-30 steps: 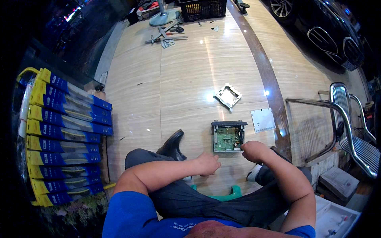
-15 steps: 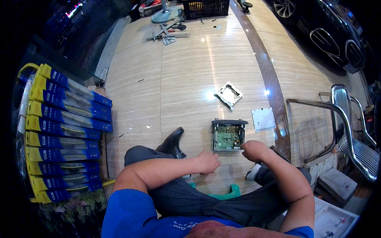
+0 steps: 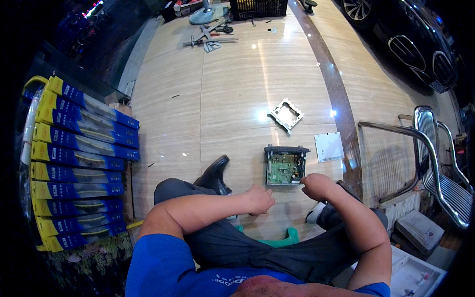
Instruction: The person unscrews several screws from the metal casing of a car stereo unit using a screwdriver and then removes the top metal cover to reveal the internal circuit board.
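Note:
An opened boxy electronic unit (image 3: 285, 171) lies on the floor in front of me, its green circuit board exposed and its dark front panel on the far side. My right hand (image 3: 317, 187) is at the near right corner of the unit, fingertips closed on its edge. Just off the near left corner is my left hand (image 3: 260, 200), its fingers curled together and pointing right; whatever they may hold is too small to make out. Beyond the unit sits a silvery metal frame (image 3: 287, 115). To its right lies a flat, pale metal cover plate (image 3: 328, 147).
Blue and yellow long packages (image 3: 79, 171) are racked at my left. A chrome chair (image 3: 435, 163) stands at right, with a dark car (image 3: 405, 44) behind it. Tools (image 3: 210, 39) and a black crate (image 3: 258, 9) lie far ahead. Beneath me shows something green (image 3: 282, 240).
The view has shifted very slightly. Both hands keep nearly the same places, and the unit, frame and cover plate lie where they were.

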### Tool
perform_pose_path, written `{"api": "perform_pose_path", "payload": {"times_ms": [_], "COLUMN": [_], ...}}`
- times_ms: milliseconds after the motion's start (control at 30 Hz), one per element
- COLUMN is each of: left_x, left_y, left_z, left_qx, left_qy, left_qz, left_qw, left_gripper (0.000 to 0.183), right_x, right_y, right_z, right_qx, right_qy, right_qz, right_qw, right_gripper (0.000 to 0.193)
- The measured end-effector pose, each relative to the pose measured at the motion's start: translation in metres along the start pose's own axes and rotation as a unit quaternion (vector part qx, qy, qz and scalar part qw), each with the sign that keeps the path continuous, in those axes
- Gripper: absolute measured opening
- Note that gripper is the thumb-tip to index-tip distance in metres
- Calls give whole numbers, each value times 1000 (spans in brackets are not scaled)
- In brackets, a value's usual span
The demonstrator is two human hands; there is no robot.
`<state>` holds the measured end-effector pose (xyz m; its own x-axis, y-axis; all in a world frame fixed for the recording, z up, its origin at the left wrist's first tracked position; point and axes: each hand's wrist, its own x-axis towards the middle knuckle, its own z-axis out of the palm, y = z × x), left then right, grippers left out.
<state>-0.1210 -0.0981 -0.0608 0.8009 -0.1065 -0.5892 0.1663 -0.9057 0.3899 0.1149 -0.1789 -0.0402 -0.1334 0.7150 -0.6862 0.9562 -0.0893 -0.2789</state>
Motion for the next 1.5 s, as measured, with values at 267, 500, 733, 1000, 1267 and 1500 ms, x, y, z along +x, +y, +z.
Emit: {"api": "perform_pose_path", "payload": {"times_ms": [267, 500, 733, 1000, 1267, 1500], "left_x": [1, 0, -1, -7, 11, 1], "left_y": [1, 2, 1, -1, -4, -2], "left_z": [3, -4, 1, 1, 20, 11], "left_qx": [-7, 4, -10, -27, -19, -20], "left_qy": [4, -38, -12, -5, 13, 14], "left_qz": [-3, -2, -6, -14, -6, -4], "left_qw": [1000, 999, 1000, 1000, 1000, 1000], "left_gripper": [38, 45, 41, 38, 36, 37], "right_x": [-2, 3, 1, 3, -1, 2], "right_y": [-3, 4, 1, -2, 2, -1], "right_z": [-3, 8, 4, 2, 5, 3], "right_qx": [-8, -1, -6, -3, 2, -9], "right_qy": [-11, 16, -1, -6, 2, -10], "right_qz": [2, -6, -5, -5, -2, -3], "right_qw": [1000, 1000, 1000, 1000, 1000, 1000], "right_gripper": [23, 24, 23, 23, 29, 27]}}
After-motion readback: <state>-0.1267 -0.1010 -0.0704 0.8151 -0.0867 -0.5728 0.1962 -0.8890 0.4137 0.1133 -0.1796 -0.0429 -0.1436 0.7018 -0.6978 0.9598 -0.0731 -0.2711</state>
